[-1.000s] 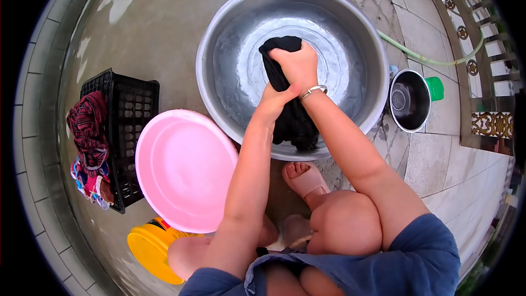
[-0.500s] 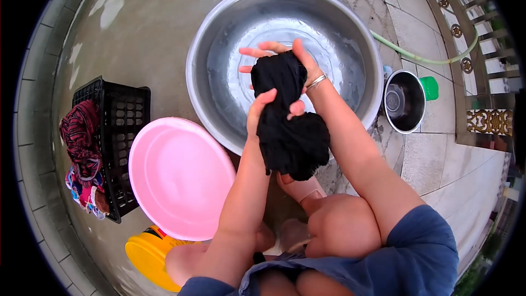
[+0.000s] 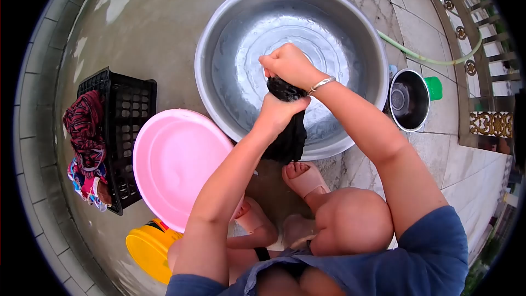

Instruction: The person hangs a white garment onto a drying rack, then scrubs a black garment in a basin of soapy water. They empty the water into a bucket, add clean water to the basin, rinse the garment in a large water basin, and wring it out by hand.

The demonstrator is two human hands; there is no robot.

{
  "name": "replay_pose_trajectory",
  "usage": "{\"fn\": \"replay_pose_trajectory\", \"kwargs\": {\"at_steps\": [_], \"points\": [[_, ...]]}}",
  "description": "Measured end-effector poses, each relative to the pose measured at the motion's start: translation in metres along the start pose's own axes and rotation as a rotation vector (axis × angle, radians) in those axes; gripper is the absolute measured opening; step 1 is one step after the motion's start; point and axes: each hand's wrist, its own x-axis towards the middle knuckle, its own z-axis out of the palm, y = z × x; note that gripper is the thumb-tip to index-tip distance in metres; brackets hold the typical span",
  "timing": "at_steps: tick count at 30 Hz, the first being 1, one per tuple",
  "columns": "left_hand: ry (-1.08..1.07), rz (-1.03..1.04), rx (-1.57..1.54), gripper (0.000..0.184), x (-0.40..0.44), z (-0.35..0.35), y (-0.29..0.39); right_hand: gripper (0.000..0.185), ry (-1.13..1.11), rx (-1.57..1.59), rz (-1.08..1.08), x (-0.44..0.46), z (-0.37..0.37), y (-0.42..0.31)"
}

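Observation:
A wet black cloth (image 3: 287, 140) is bunched and twisted between my two hands over the near part of a large metal basin (image 3: 361, 38). My right hand (image 3: 290, 66) is closed in a fist round its upper end, a bracelet on the wrist. Just below and to the left, my left hand (image 3: 278, 112) grips the cloth lower down. The loose part hangs over the basin's near rim, close to my foot. Shallow clear water lies in the basin.
A pink basin (image 3: 181, 170) stands left of my legs, with a yellow lid or bucket (image 3: 149, 249) below it. Clothes (image 3: 85, 131) hang over a black crate (image 3: 131, 142). To the right are a small metal bowl (image 3: 410, 100), a green object (image 3: 433, 88), a hose (image 3: 422, 57) and a railing.
My hands, spread round the bunched cloth half a second ago, have closed on it. The cloth is now narrow and twisted between them, and my right forearm is angled further across.

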Motion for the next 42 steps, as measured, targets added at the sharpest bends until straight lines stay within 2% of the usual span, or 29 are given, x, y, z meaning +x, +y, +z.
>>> {"fn": "replay_pose_trajectory", "kwargs": {"at_steps": [2,4,5,7,9,11,12,14,15,17,18,19,20,21,23,24,25,27,28,29,32,33,35,36,37,39,40,41,42], "points": [[0.044,0.039,-0.032,0.042,0.001,0.001,-0.004,0.03,0.027,-0.074,-0.013,0.004,0.008,0.002],[0.139,0.053,0.023,0.04,0.005,-0.001,-0.005,0.03,0.14,-0.314,-0.097,0.01,0.016,-0.001],[0.141,0.054,0.025,0.04,0.006,-0.001,-0.006,0.03,0.141,-0.312,-0.099,0.011,0.02,-0.002],[0.284,0.159,0.081,0.039,0.009,0.0,-0.01,0.031,0.186,-0.392,-0.02,0.011,0.025,-0.008],[0.341,0.212,0.146,0.038,0.014,-0.002,-0.018,0.032,0.204,-0.4,-0.003,0.013,0.028,-0.009],[0.408,0.352,0.227,0.034,0.019,-0.007,-0.025,0.035,0.209,-0.235,0.022,0.014,0.026,-0.013],[0.412,0.357,0.224,0.034,0.015,-0.008,-0.018,0.035,0.208,-0.239,0.015,0.015,0.022,-0.014],[0.286,0.342,0.023,0.03,-0.002,-0.01,0.002,0.039,-0.019,0.229,-0.045,0.015,0.01,-0.014],[0.289,0.35,0.026,0.03,-0.008,-0.014,0.007,0.038,-0.19,0.378,-0.008,0.01,-0.002,-0.021],[0.135,0.096,-0.228,0.029,-0.017,-0.023,0.015,0.036,-0.411,0.663,-0.106,0.005,-0.016,-0.019],[0.051,0.054,-0.293,0.034,-0.023,-0.026,0.019,0.036,-0.413,0.658,-0.11,0.001,-0.019,-0.019],[0.052,0.059,-0.295,0.034,-0.027,-0.028,0.021,0.036,-0.44,0.712,-0.205,-0.004,-0.021,-0.018],[-0.104,-0.049,-0.486,0.036,-0.031,-0.031,0.023,0.036,-0.465,0.766,-0.303,-0.007,-0.021,-0.018],[-0.262,-0.164,-0.674,0.037,-0.037,-0.031,0.025,0.036,-0.465,0.766,-0.303,-0.009,-0.02,-0.022],[-0.304,-0.214,-0.789,0.042,-0.047,-0.025,0.03,0.037,-0.663,0.747,-0.266,-0.014,-0.019,-0.031],[-0.248,-0.209,-0.716,0.043,-0.051,-0.023,0.032,0.035,-0.651,0.848,-0.164,-0.017,-0.017,-0.034],[-0.192,-0.2,-0.642,0.045,-0.052,-0.022,0.033,0.035,-0.651,0.847,-0.164,-0.017,-0.015,-0.035],[-0.194,-0.052,-0.357,0.039,-0.051,-0.022,0.032,0.035,-0.471,0.594,-0.05,-0.019,-0.01,-0.041],[-0.121,-0.012,-0.244,0.036,-0.049,-0.021,0.028,0.035,-0.372,0.547,-0.021,-0.023,-0.005,-0.047],[-0.048,0.024,-0.13,0.033,-0.048,-0.017,0.024,0.035,-0.372,0.548,-0.021,-0.027,-0.003,-0.052],[0.066,0.064,-0.034,0.03,-0.047,-0.014,0.026,0.035,-0.133,0.083,-0.029,-0.029,0.006,-0.062],[0.127,0.109,0.016,0.03,-0.042,-0.014,0.024,0.035,-0.129,0.079,-0.028,-0.024,0.012,-0.063],[0.244,0.183,0.049,0.033,-0.033,-0.019,0.025,0.038,0.076,-0.113,-0.104,-0.015,0.021,-0.07],[0.228,0.181,-0.005,0.034,-0.036,-0.022,0.033,0.034,0.045,-0.148,-0.034,-0.012,0.021,-0.078],[0.214,0.179,-0.056,0.035,-0.04,-0.025,0.042,0.034,0.047,-0.146,-0.046,-0.008,0.02,-0.08],[0.248,0.178,-0.118,0.033,-0.043,-0.032,0.049,0.037,0.008,0.329,-0.189,0.005,0.019,-0.073],[0.274,0.153,-0.197,0.031,-0.045,-0.035,0.055,0.049,-0.041,0.406,-0.226,0.005,0.013,-0.069],[0.301,0.129,-0.277,0.029,-0.047,-0.039,0.062,0.06,-0.117,0.346,-0.239,-0.005,0.004,-0.06],[0.317,0.13,-0.389,0.024,-0.042,-0.048,0.061,0.063,-0.149,0.402,-0.069,-0.017,-0.003,-0.055]]}}
